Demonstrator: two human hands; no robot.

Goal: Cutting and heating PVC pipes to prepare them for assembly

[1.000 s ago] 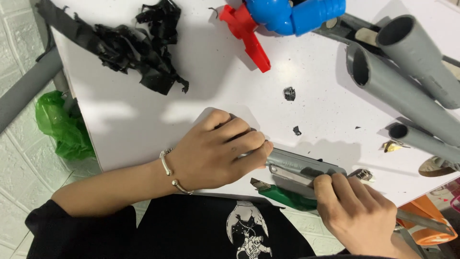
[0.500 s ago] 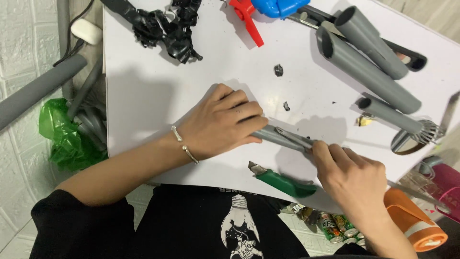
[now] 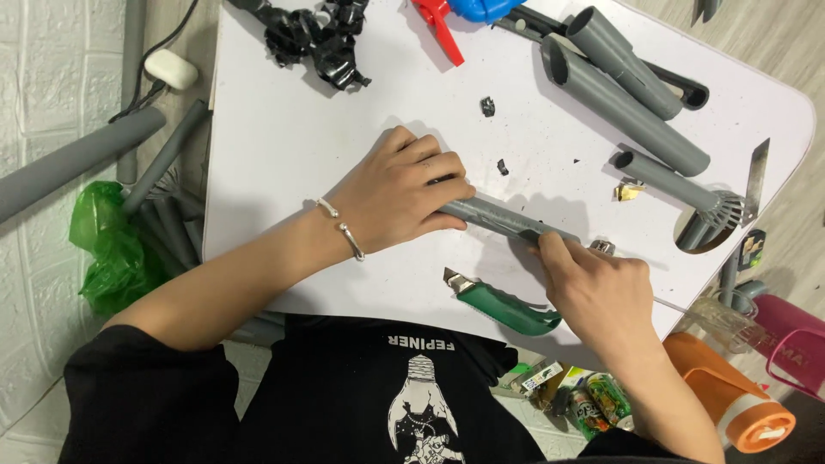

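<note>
So the short grey plastic pipe (image 3: 507, 222) is lying flat near the middle of the white counter (image 3: 284, 163), slanted from roughly 10 o'clock down to 4 o'clock. Left hand (image 3: 400, 193) is clamped over its upper end, fingers wrapped round and pressing it onto the surface, which looks like it's there to stop the pipe rolling. Right hand (image 3: 597, 288) is closed around the lower end, thumb on top; whether it's also pinching some small tool I can't tell, it's hidden by the fingers.

Green-handled utility knife (image 3: 503, 307) sits just at 6 o'clock of the pipe, blade end pointing toward the left wrist, close by but not touched. Longer grey pipes (image 3: 623, 94) are parked at 1 o'clock, well apart, next to a blue and red plastic tool (image 3: 460, 13) at the far edge. Pile of crumpled black tape scraps (image 3: 314, 34) at 11 o'clock, plus a couple of small black bits (image 3: 488, 106) loose between the pile and the hands.
</note>
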